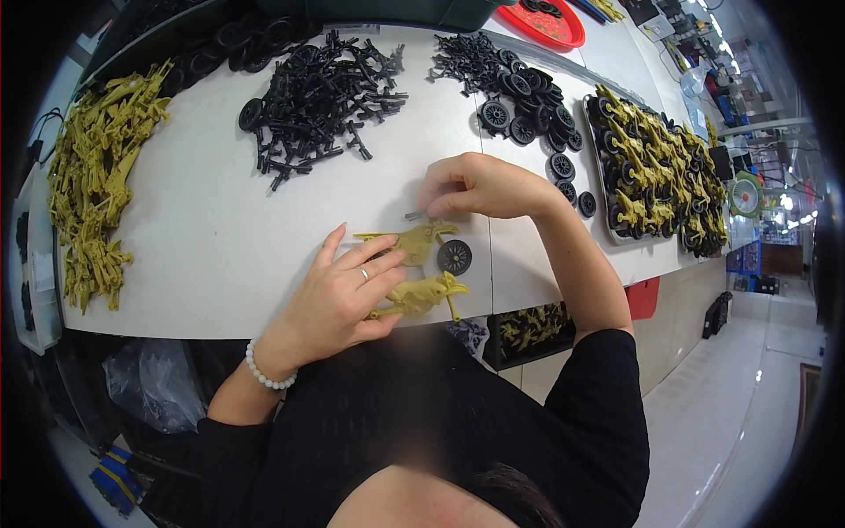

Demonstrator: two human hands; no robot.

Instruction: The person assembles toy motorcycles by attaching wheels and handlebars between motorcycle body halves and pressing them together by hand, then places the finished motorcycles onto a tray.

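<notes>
My left hand point(348, 295) lies with fingers spread over two yellow plastic toy motorcycle bodies. Its fingers rest on the far body point(414, 245); the thumb side is against the near one point(427, 293). A black spoked wheel point(454, 258) sits at the right end of the far body. Under my left fingers, part of another dark wheel point(380, 253) shows. Just beyond the far body, my right hand point(471, 187) is closed in a pinch, its fingertips smeared by motion. A small black plastic part point(414, 215) sticks out at those fingertips.
Yellow bodies point(97, 185) are heaped at the left. Black stick-like parts point(317, 106) lie at the back middle, loose black wheels point(528, 101) at the back right. A tray point(607, 207) of wheeled yellow toys stands right. A red dish point(563, 31) sits far back.
</notes>
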